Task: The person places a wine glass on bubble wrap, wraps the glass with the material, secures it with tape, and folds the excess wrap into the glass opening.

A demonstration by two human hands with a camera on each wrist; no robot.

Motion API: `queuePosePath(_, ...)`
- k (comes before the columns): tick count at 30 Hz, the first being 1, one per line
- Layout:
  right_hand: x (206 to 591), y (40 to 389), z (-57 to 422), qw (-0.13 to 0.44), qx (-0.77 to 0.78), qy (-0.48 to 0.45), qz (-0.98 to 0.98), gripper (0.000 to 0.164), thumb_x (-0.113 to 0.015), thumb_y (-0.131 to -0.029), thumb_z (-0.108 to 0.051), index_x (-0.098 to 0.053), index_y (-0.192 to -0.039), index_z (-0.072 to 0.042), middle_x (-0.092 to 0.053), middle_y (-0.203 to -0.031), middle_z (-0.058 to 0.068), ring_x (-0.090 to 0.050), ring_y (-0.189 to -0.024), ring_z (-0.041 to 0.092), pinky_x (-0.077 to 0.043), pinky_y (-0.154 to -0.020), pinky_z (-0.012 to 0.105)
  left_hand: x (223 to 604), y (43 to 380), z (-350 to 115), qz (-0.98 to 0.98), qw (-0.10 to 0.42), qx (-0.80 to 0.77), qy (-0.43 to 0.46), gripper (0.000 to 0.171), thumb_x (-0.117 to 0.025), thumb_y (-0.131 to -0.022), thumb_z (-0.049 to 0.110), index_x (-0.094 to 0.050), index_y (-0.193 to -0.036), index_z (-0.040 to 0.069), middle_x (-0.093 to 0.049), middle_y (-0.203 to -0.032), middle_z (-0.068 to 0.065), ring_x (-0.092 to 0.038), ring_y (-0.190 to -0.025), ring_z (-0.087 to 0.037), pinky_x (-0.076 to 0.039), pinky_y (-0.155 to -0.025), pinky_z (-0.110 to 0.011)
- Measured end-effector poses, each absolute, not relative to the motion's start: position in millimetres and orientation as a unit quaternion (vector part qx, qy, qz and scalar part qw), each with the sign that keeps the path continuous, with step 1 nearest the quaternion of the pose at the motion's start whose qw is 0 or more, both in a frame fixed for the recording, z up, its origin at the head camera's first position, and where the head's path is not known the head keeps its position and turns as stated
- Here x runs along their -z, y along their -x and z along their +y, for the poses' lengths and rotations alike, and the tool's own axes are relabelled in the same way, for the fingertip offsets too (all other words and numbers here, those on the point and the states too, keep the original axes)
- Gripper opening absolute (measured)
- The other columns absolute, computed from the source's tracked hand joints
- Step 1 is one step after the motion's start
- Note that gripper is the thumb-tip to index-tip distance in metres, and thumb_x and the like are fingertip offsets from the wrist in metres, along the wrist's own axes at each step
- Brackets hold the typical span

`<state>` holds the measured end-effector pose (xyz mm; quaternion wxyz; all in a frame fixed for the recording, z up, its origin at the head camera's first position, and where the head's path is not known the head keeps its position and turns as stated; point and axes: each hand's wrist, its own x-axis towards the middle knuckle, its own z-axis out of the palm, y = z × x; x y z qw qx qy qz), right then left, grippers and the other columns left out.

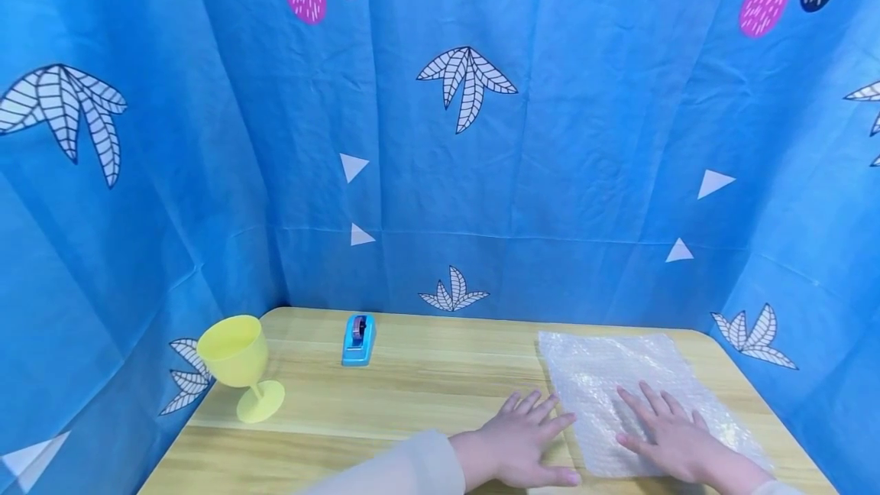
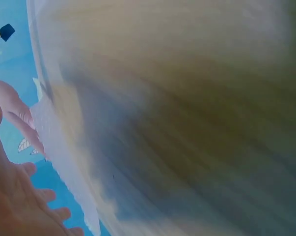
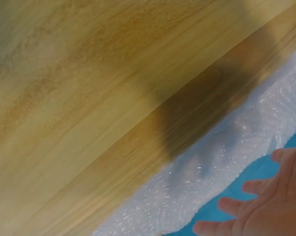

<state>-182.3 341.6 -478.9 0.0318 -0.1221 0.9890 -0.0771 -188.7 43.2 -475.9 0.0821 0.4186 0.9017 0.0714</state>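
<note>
A sheet of clear bubble wrap (image 1: pixel 598 380) lies flat at the right side of the wooden table. Over its near part my right hand (image 1: pixel 670 438) is spread, fingers pointing forward. In the right wrist view the same hand (image 3: pixel 270 196) shows its palm and parted fingertips above the bubble wrap (image 3: pixel 211 167), holding nothing. My left hand (image 1: pixel 519 441) hovers with fingers apart just left of the sheet's edge. Its palm and fingers (image 2: pixel 47 195) show bare in the left wrist view, with the hand's shadow on the table below.
A yellow plastic goblet (image 1: pixel 237 354) stands at the table's left edge. Toward the back sits a blue tape dispenser (image 1: pixel 357 342) with a roll in it. The table (image 1: pixel 440 361) has pale wood grain. Patterned blue cloth (image 1: pixel 454 189) hangs behind and on both sides.
</note>
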Motion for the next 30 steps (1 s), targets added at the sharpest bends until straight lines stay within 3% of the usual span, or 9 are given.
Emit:
queuePosePath(6,482.4,182.5,344.8,0.036,0.076,0.123,0.989,0.075,-0.052,-0.096,-0.061,-0.043,-0.15,-0.01,-0.034,-0.15,0.036,-0.036,-0.123,0.068,-0.026,-0.087,0.088,479.2,182.9,55.6,0.901,0.062,-0.035,-0.428,0.078,-0.028,-0.093,0.079,-0.014,-0.159,0.04,-0.015,-0.166,0.003,-0.017,-0.151,-0.024,-0.021,-0.121,-0.048)
queuePosePath(13,485.9,185.0,348.2,0.048,0.075,0.12,0.989,0.074,-0.05,-0.097,-0.06,-0.043,-0.15,-0.009,-0.034,-0.149,0.036,-0.036,-0.123,0.068,-0.027,-0.086,0.088,486.1,185.1,63.4,0.893,0.093,-0.005,-0.44,0.065,-0.027,-0.096,0.075,-0.022,-0.155,0.048,-0.014,-0.165,0.012,-0.013,-0.151,-0.016,-0.018,-0.122,-0.041)
queuePosePath(22,493.0,190.7,351.1,0.14,0.137,0.134,0.971,0.076,-0.046,-0.101,-0.056,-0.036,-0.152,-0.001,-0.026,-0.149,0.043,-0.024,-0.125,0.074,-0.03,-0.087,0.085,492.6,191.1,66.0,0.881,0.12,0.016,-0.456,0.056,-0.031,-0.099,0.068,-0.035,-0.152,0.047,-0.03,-0.159,0.016,-0.021,-0.149,-0.013,-0.022,-0.118,-0.025)
queuePosePath(30,492.3,192.9,342.7,0.152,0.16,0.143,0.965,0.074,-0.047,-0.101,-0.055,-0.036,-0.153,-0.004,-0.027,-0.15,0.041,-0.024,-0.127,0.072,-0.032,-0.089,0.082,491.6,190.5,62.2,0.888,0.087,0.043,-0.449,0.058,-0.032,-0.097,0.072,-0.038,-0.149,0.048,-0.038,-0.152,0.018,-0.027,-0.146,-0.011,-0.024,-0.118,-0.025)
